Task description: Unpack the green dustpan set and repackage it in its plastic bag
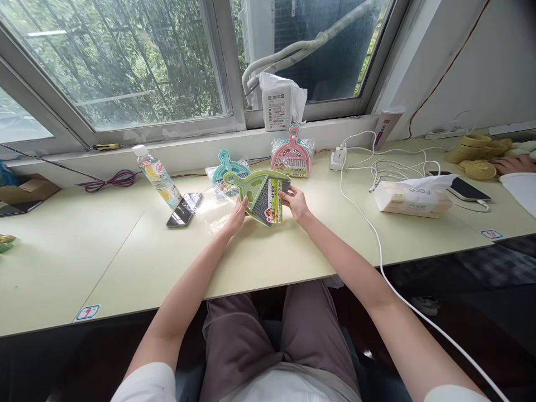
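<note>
Between my two hands I hold a green dustpan and brush set (255,192), tilted, with its handle to the left and grey bristles showing. A printed card label (274,201) wraps its right part. My left hand (238,215) grips the lower left edge near the handle. At the right end, my right hand (296,202) pinches the set by the label. A clear plastic bag (213,215) lies just left of my left hand. Behind it are a teal dustpan set (227,167) and a pink dustpan set (292,153), both in clear wrapping.
To the left, a drink bottle (157,174) stands behind a phone (184,210). At right are a tissue pack (412,198), a white charging cable (364,215) crossing the table, and another phone (464,188). A person's hand (517,164) rests at the far right.
</note>
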### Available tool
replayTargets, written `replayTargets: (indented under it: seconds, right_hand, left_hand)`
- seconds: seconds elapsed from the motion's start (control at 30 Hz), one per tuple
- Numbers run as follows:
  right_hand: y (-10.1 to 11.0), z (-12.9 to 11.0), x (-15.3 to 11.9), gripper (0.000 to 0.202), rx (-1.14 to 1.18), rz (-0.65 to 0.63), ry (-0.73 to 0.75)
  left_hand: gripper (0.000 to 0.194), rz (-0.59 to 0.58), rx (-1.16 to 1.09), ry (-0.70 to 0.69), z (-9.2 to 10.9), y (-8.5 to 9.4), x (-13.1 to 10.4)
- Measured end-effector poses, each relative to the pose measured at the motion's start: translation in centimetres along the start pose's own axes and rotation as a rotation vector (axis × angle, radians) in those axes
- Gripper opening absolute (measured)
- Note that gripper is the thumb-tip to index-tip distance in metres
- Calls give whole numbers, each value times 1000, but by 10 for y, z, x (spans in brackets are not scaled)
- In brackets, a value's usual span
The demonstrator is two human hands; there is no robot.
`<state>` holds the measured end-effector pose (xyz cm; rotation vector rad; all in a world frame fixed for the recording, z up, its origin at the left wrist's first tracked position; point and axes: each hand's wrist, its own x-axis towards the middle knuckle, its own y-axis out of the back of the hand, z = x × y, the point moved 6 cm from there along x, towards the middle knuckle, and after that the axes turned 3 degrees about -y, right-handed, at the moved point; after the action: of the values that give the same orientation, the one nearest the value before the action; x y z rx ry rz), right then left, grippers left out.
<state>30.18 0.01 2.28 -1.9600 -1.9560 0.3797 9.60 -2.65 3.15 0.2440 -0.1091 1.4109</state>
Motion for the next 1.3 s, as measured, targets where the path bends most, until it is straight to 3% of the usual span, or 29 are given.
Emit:
replayTargets:
  seconds: [0.1, 0.33, 0.43, 0.57, 0.87, 1.07, 1.3]
  right_hand:
    - [-2, 3, 0, 35, -26, -34, -5]
    - [2, 7, 3, 26, -350, 34, -83]
    - [16, -4, 6, 31, -457, 139, -23]
    - [47, -31, 9, 36, -679, 366, 144]
    - [87, -54, 14, 40, -1436, 614, 94]
    - [124, -58, 15, 40, -1473, 787, -39]
    - [126, -56, 19, 36, -1551, 798, -22]
  left_hand:
    - [47, 1, -83, 52, -4, -5, -3]
    - [36, 166, -99, 155, -17, 15, 3]
    - [36, 220, -80, 111, -19, 21, 5]
    - [37, 278, 18, -48, -18, 31, 9]
    - [40, 248, 111, -78, -15, 31, 11]
    - [40, 176, 127, -65, -10, 22, 8]
    - [41, 102, 155, -93, -10, 16, 8]
